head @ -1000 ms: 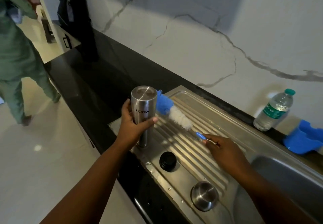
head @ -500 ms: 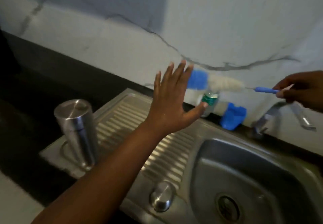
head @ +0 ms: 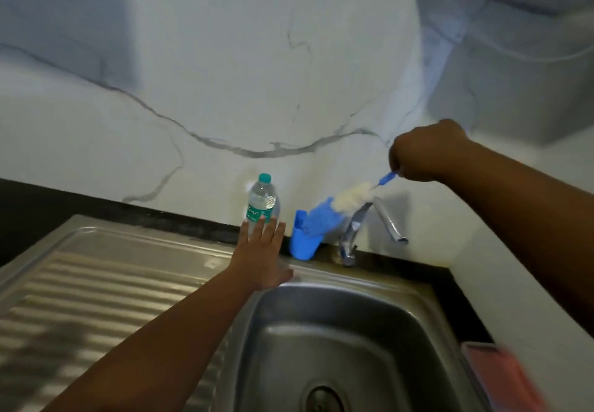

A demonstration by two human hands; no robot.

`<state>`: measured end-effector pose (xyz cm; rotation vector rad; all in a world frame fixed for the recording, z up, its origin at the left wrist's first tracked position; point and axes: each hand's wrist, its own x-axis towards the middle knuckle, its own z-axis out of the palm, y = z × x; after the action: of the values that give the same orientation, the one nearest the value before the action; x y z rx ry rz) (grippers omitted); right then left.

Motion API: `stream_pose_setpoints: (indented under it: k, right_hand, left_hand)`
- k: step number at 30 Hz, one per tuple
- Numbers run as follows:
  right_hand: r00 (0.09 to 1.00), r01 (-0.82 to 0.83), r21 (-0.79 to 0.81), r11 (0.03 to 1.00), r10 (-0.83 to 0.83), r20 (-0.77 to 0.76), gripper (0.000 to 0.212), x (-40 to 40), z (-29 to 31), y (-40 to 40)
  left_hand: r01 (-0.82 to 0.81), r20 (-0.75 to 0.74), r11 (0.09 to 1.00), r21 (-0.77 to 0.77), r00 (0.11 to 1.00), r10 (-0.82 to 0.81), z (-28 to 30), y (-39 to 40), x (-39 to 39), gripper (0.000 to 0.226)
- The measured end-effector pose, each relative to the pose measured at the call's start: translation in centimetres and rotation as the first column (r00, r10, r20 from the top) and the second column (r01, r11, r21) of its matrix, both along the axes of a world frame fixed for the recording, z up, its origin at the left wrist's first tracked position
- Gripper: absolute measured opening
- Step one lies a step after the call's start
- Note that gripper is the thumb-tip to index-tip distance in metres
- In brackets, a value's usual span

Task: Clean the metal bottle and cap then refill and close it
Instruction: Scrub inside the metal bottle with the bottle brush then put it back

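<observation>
At the left of the frame the ribbed drainboard [head: 106, 286] of the steel sink fills the lower corner, bare and striped with light. The metal bottle and its cap, the things to be cleaned, are nowhere in this view.

Rising from the bottom edge toward the centre, the left hand [head: 262, 259] is spread flat, fingers [head: 257, 231] straight and apart, gripping nothing. Its fingertips overlap the lower part of a clear plastic water bottle [head: 262, 197] with a green cap, which stands upright on the dark counter strip [head: 193, 225] against the marble wall; whether they touch it or only pass in front cannot be told.

Just right of that bottle a blue holder [head: 303, 246] sits on the counter edge. The blue tip of the bottle brush [head: 334, 210] reaches down to its mouth, the white bristles slanting up to the right.

Beside the holder stands the chrome tap [head: 360, 228], its spout angled down to the right over the basin [head: 353, 331], whose drain shows at the bottom centre.

In the upper right, the right hand [head: 424, 152] is closed into a fist around the brush's thin blue handle. A blurred pink object [head: 504, 376] lies in the lower right corner.
</observation>
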<state>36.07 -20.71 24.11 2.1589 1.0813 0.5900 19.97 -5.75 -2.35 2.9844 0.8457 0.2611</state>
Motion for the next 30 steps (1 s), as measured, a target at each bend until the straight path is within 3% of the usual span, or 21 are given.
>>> stream_pose_setpoints:
  k: [6, 8, 18, 26, 30]
  right_hand:
    - [0.983, -0.100, -0.064, 0.993, 0.109, 0.149, 0.011, 0.7, -2.3, 4.1]
    - [0.975, -0.134, -0.077, 0.988, 0.145, 0.165, 0.020, 0.6, -3.0, 5.4]
    - [0.959, -0.256, -0.025, 0.966, 0.257, 0.122, 0.035, 0.8, -7.5, 8.2]
    - [0.947, -0.291, 0.006, 0.957, 0.287, 0.146, 0.015, 2.8, -8.5, 6.0]
    - [0.925, -0.347, 0.041, 0.937, 0.335, 0.180, 0.027, 3.2, -8.4, 5.4]
  left_hand:
    - [-0.009, 0.018, 0.999, -0.042, 1.000, 0.010, -1.0, 0.9, 2.6, 0.108]
    - [-0.019, 0.021, 0.997, -0.070, 1.000, 0.020, -1.6, 1.3, 3.2, 0.109]
    - [0.035, 0.026, 0.989, -0.143, 0.999, -0.032, -3.9, 0.4, 4.5, 0.106]
    - [0.022, 0.014, 0.991, -0.128, 1.000, -0.021, -3.8, -0.3, 3.9, 0.104]
    - [0.000, -0.002, 0.987, -0.161, 1.000, 0.000, -3.4, -0.5, 3.5, 0.105]
